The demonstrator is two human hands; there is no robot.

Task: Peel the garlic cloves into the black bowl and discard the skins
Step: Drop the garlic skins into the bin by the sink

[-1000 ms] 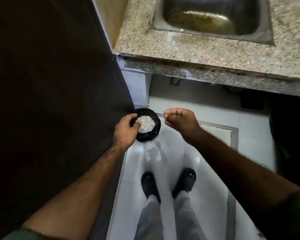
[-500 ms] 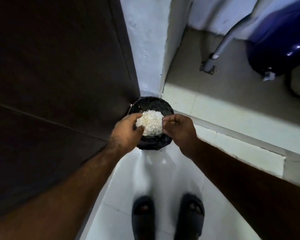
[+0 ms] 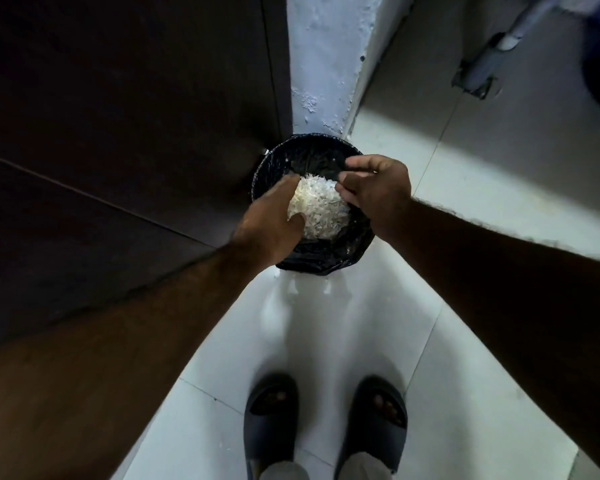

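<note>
A heap of white garlic skins (image 3: 321,206) sits between both hands, right above a small round bin (image 3: 312,142) lined with a black bag on the floor. My left hand (image 3: 271,223) cups the heap from the left, its thumb curled over the near edge. From the right, my right hand (image 3: 378,192) meets the heap with curled fingers on its upper edge. The black bowl and the garlic cloves are out of view.
A dark wooden panel (image 3: 118,133) fills the left side, close against the bin. Behind the bin rises a white wall corner (image 3: 326,57). A few skin flakes (image 3: 293,289) lie on the white tiles. My slippered feet (image 3: 271,410) stand below. A pipe (image 3: 482,64) is at top right.
The view dropped from the counter and sink to the floor bin. Both hands moved lower and closer over the bin, coming together on the heap of skins.
</note>
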